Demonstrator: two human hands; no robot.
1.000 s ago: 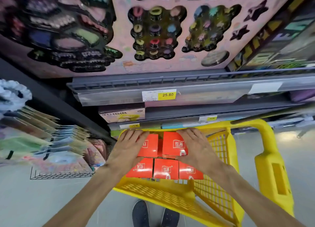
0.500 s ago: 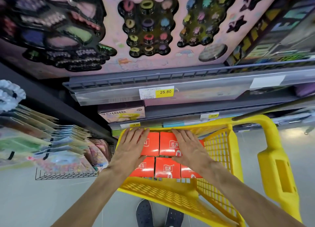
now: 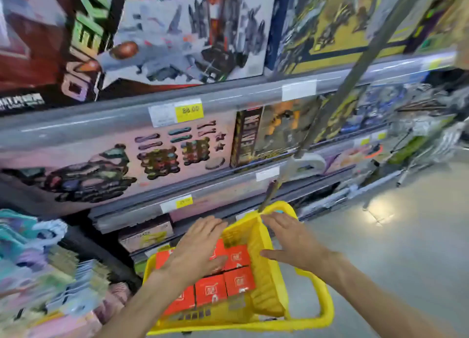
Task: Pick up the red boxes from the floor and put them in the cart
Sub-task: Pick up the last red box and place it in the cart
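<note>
Several red boxes [image 3: 238,281] with white labels lie packed flat in the yellow plastic cart [image 3: 269,281] at the bottom middle of the head view. My left hand [image 3: 198,248] hovers over the boxes on the left of the cart, fingers spread and holding nothing. My right hand [image 3: 291,241] is over the cart's right wall, fingers apart and empty. The cart's grey handle pole [image 3: 330,109] rises up to the right. No red box shows on the floor.
Grey store shelves [image 3: 228,96] with toy boxes and yellow price tags stand directly ahead. Packaged goods in a rack [image 3: 45,274] crowd the left. Bare grey floor [image 3: 406,236] lies to the right of the cart.
The view has swung upward and right, showing more shelves. Both hands have lifted off the red boxes and opened; the right hand has moved out over the cart's right wall.
</note>
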